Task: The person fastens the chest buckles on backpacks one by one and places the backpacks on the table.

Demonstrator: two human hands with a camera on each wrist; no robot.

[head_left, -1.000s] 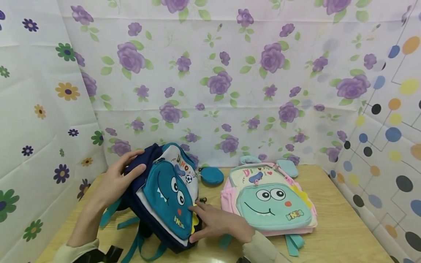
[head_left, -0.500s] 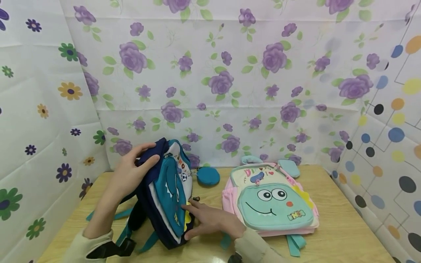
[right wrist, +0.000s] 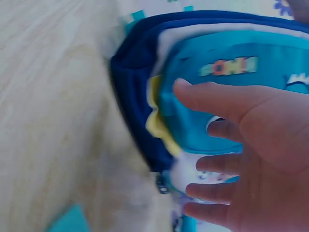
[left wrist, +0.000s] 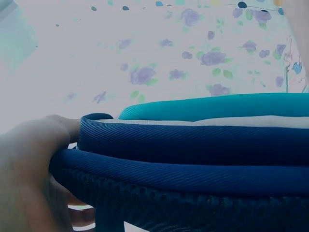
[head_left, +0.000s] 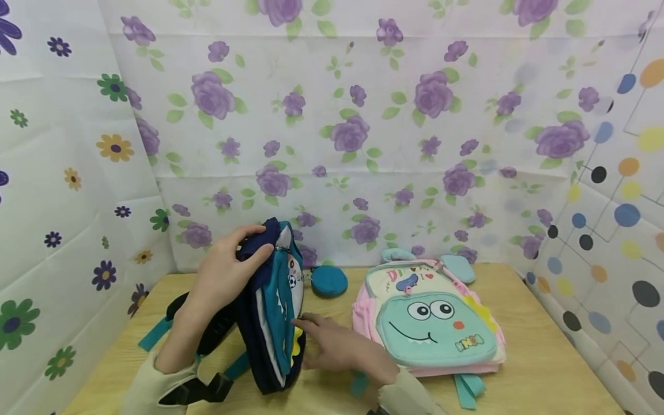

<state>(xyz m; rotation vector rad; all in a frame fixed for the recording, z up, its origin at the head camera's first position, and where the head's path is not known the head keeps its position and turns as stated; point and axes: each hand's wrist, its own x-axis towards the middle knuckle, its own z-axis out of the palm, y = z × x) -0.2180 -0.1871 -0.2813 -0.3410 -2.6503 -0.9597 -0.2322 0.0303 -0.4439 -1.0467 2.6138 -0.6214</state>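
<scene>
A navy and teal kids' backpack (head_left: 274,317) with a dinosaur face on its front pocket stands tilted on edge at the left of the table, its front turned rightward. My left hand (head_left: 225,271) grips its upper left side, thumb in front and fingers behind; the left wrist view has the navy side panel (left wrist: 193,145) in that grasp. Beside the yellow spikes at the lower front is my right hand (head_left: 334,344). In the right wrist view its fingers are spread and extended over the teal pocket (right wrist: 193,128), palm visible. The backpack's back panel is mostly hidden.
A round teal pouch (head_left: 329,281) hangs off the backpack onto the table behind it. To the right lies a pink and mint dinosaur backpack (head_left: 436,328), with a mint pouch (head_left: 459,268) at its top. Floral cloth (head_left: 332,190) walls the back of the wooden table (head_left: 550,357).
The navy backpack has swung more upright and turned, so its front faces right and looks narrower. My left hand has moved right with it; the right hand stays near the lower front.
</scene>
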